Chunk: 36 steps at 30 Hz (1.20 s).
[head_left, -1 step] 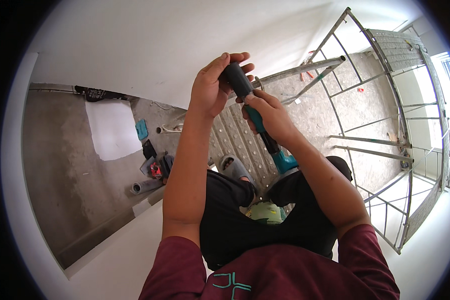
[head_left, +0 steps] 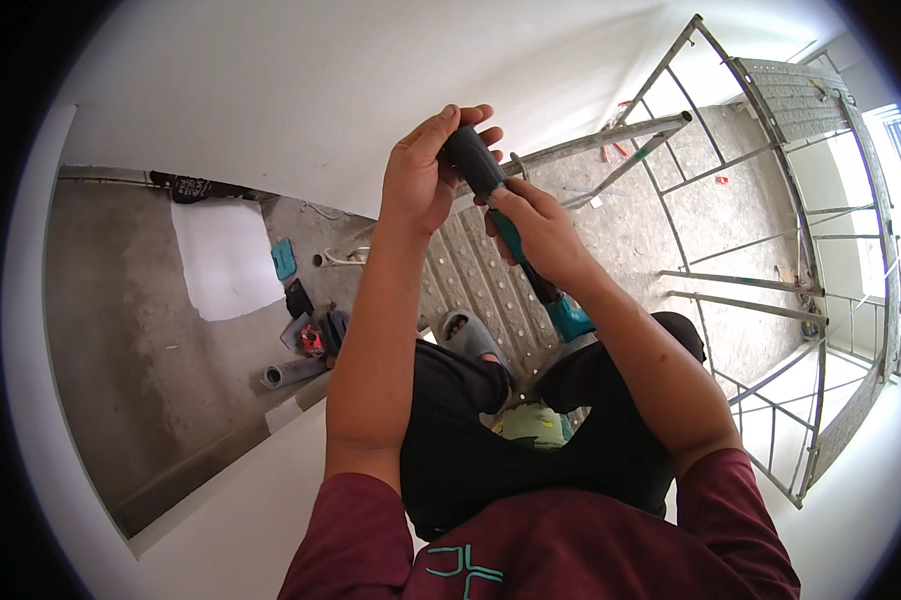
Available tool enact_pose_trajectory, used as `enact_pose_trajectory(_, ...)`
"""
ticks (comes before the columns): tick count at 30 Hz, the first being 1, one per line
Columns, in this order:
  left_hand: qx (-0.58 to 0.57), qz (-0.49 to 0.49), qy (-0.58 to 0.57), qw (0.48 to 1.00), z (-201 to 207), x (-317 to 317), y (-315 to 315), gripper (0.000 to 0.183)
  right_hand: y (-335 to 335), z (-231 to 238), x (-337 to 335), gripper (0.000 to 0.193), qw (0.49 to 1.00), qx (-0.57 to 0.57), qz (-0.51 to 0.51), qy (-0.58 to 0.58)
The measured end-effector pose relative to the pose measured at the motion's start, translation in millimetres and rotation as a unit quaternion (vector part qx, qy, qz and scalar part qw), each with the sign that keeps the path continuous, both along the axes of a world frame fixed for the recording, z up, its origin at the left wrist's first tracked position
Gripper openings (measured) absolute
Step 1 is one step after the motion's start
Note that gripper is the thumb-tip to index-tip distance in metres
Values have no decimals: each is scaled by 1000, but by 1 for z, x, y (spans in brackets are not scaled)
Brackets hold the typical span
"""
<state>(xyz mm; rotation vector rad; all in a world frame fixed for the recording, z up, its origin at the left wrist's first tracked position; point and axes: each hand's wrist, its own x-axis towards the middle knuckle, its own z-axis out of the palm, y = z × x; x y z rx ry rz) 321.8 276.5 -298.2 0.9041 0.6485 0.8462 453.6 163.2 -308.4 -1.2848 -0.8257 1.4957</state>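
In front of me, a long teal-and-black power tool [head_left: 570,318] slants from near my knees up and left to a dark grey cylindrical end [head_left: 474,162]. My left hand [head_left: 417,185] curls round that grey end, its thumb on the near side and its fingertips showing beyond it. Just below, my right hand [head_left: 548,232] is wrapped around the teal grip, with its thumb at the base of the grey cylinder. The tool's lower end is partly hidden behind my right forearm and knee, so its exact kind does not show.
Beneath me is a studded metal scaffold plank [head_left: 440,270], with my sandalled foot [head_left: 467,336] on it. A scaffold frame [head_left: 660,125] rises at the right. A white wall [head_left: 300,90] stands ahead. Down left lie a white sheet [head_left: 225,260], a teal object [head_left: 284,258] and a grey roll [head_left: 288,373].
The tool has shifted very slightly, its lower end a little to the left, and my left fingertips with it. Both hands keep their grip.
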Motion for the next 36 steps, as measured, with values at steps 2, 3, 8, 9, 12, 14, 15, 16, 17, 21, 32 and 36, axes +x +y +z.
enact_pose_trajectory(2,4,43,41,998,0,3,-3,44,0,-4,-3,30,999,10,-6,-47)
enact_pose_trajectory(3,6,50,45,998,-1,5,-5,43,1,-6,-1,31,999,5,-3,-44)
enact_pose_trajectory(8,-71,-81,-171,979,16,9,-11,42,0,8,13,33,963,-61,34,259)
enact_pose_trajectory(9,-56,-73,-157,983,17,8,-10,43,0,7,15,33,952,-56,44,297)
enact_pose_trajectory(12,8,-28,-35,999,8,6,-2,48,2,-4,11,31,997,-1,-4,78)
enact_pose_trajectory(14,41,35,69,996,-6,2,0,50,2,-7,2,30,988,55,-28,-140)
enact_pose_trajectory(15,52,74,116,989,-13,4,2,51,1,-6,-1,30,969,88,-26,-227)
enact_pose_trajectory(16,62,112,160,979,-13,8,2,52,1,-6,-1,30,941,121,-26,-315)
enact_pose_trajectory(17,28,76,99,992,-13,9,1,49,0,-5,0,30,973,87,-19,-211)
enact_pose_trajectory(21,-94,-123,-188,970,5,4,-1,45,-1,-2,10,31,990,-27,-1,141)
enact_pose_trajectory(32,-57,29,-7,998,19,17,-16,18,-3,-12,1,31,998,27,1,-59)
enact_pose_trajectory(36,-54,127,-89,986,-7,8,10,23,-2,-6,0,29,996,38,31,-77)
